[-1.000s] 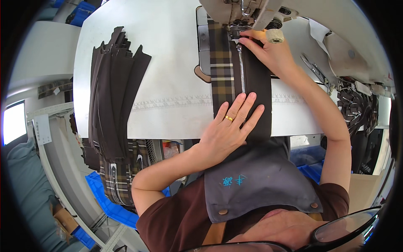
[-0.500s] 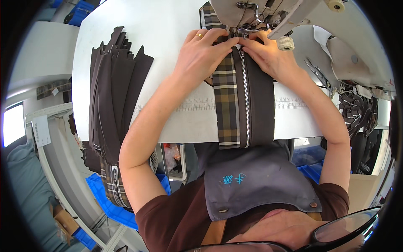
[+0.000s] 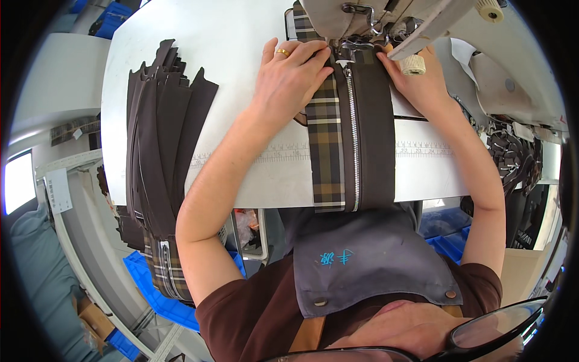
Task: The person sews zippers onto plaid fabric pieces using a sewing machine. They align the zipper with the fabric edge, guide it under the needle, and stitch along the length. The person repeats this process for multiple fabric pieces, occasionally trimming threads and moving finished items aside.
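A long fabric panel (image 3: 375, 139) lies on the sewing table, running from the machine's presser foot (image 3: 354, 46) to the front edge. It has a dark brown strip on the right, a plaid strip (image 3: 325, 139) on the left, and a silver-toothed zipper (image 3: 353, 133) between them. My left hand (image 3: 289, 75) rests open on the plaid side, its fingertips beside the presser foot. My right hand (image 3: 419, 81) is open at the panel's dark right edge; its fingers are partly hidden behind the machine's parts.
The sewing machine head (image 3: 434, 30) overhangs the far right. A stack of dark fabric strips (image 3: 160, 133) lies at the left and hangs over the table edge. Dark pieces with metal parts (image 3: 509, 154) are heaped at the right. A blue bin (image 3: 157, 295) stands below left.
My hands, close together at the presser foot before, are now apart. The right hand has moved right to the panel's edge, and the left has shifted slightly left. The zipper's upper end now shows.
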The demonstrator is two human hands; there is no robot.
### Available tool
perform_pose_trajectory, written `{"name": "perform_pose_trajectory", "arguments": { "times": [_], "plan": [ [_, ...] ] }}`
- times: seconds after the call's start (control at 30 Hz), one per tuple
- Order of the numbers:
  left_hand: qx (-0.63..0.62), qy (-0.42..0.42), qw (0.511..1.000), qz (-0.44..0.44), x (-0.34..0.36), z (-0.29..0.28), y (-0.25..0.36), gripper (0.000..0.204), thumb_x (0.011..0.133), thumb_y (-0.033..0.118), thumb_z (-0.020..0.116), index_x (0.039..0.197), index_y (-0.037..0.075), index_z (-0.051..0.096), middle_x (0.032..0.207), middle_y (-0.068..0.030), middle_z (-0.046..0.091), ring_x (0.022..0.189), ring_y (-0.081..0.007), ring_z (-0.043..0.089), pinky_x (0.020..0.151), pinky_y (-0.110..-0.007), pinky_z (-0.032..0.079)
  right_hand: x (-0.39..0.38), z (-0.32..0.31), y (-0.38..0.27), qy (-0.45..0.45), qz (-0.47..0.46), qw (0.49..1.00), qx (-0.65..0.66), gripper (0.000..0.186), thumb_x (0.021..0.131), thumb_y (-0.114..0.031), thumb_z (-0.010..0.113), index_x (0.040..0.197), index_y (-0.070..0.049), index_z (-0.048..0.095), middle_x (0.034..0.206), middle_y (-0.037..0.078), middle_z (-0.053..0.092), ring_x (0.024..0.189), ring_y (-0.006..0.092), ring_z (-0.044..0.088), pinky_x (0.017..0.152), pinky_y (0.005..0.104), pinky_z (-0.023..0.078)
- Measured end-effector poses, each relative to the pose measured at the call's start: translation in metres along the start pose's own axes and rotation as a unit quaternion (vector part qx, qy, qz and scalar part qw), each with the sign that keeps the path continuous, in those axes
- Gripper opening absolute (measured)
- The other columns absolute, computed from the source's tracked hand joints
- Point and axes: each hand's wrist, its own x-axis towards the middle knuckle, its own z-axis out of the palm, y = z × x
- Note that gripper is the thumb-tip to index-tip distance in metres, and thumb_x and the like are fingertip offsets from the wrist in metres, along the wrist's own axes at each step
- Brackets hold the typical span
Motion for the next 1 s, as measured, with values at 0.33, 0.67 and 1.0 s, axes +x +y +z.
{"name": "perform_pose_trajectory", "arguments": {
  "times": [0.33, 0.67, 1.0],
  "plan": [
    [-0.046, -0.013, 0.998, -0.042, -0.005, 0.002, -0.006, 0.022, 0.083, 0.018, 0.065, 0.104, 0.011, 0.068, 0.109, 0.0012, 0.065, 0.099, -0.02, 0.057, 0.104, -0.05, 0.027, 0.025, -0.033, -0.038, -0.094, -0.347, 0.932, 0.049, 0.007, 0.078, -0.013, 0.056, 0.084, -0.01, 0.055, 0.087, 0.001, 0.051, 0.089, 0.0168, 0.055, 0.078, 0.0273, 0.048],
    [-0.058, -0.012, 0.997, -0.055, -0.004, 0.003, -0.007, 0.021, 0.082, 0.018, 0.067, 0.102, 0.011, 0.069, 0.11, 0.0018, 0.065, 0.099, -0.0186, 0.058, 0.105, -0.051, 0.024, 0.021, -0.04, -0.031, -0.121, -0.325, 0.936, 0.059, 0.008, 0.078, -0.011, 0.057, 0.085, -0.009, 0.055, 0.086, 0.002, 0.052, 0.091, 0.0173, 0.056, 0.08, 0.0283, 0.051],
    [-0.063, -0.011, 0.996, -0.058, -0.005, 0.003, -0.008, 0.021, 0.082, 0.018, 0.066, 0.102, 0.011, 0.069, 0.11, 0.0022, 0.066, 0.1, -0.0178, 0.058, 0.106, -0.051, 0.022, 0.035, -0.036, -0.039, -0.058, -0.436, 0.898, -0.003, 0.007, 0.075, -0.015, 0.059, 0.078, -0.009, 0.055, 0.076, 0.001, 0.049, 0.078, 0.0176, 0.055, 0.068, 0.0325, 0.048]
  ]
}}
